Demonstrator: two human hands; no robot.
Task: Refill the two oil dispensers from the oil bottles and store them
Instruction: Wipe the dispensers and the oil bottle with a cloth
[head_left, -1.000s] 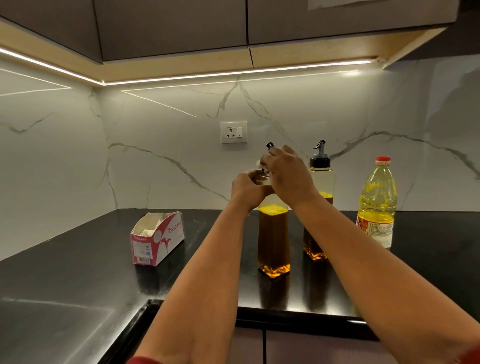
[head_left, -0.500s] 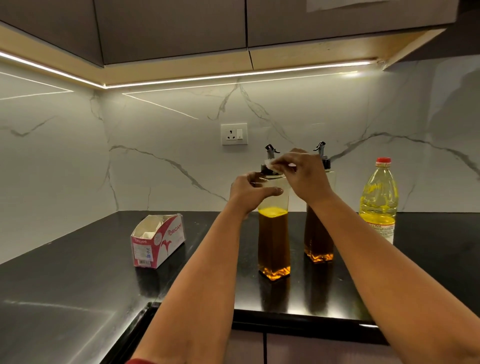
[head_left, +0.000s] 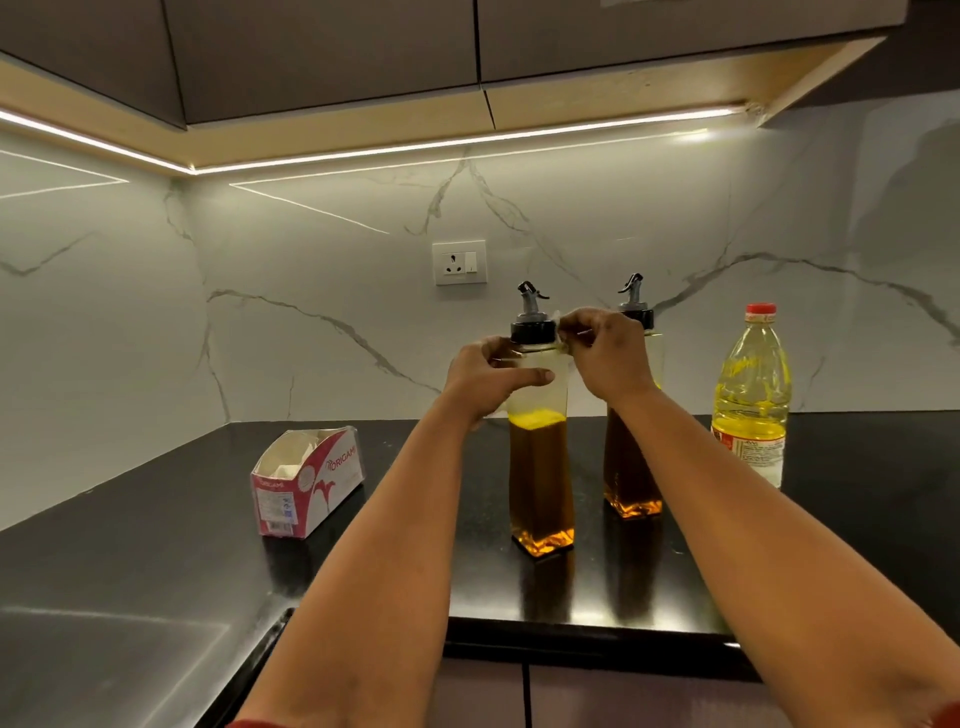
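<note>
On my feed the only writing I can read is "ORIGAMI" in red on the open red-and-white cardboard tissue box (head_left: 307, 480), lying on the glossy black stone countertop (head_left: 130, 545) to the left; the small print on its end panel is too fine to read. The label on the clear plastic oil bottle with a red cap (head_left: 752, 395), standing far right and holding pale yellow oil, is also unreadable.

The near tall square clear dispenser (head_left: 540, 467) stands upright on the counter, filled with amber oil to just below its shoulder, a black collar and grey lever spout on top. My left hand (head_left: 488, 379) is wrapped round its clear upper section, thumb across the front. My right hand (head_left: 608, 353) has its fingers curled and pinches a small pale scrap (head_left: 561, 345), perhaps tissue, against the neck just under the collar. The second matching dispenser (head_left: 631, 467) stands just behind and right, partly hidden by my right wrist.

A white socket plate (head_left: 460, 262) sits on the veined white marble backsplash (head_left: 311, 291).
</note>
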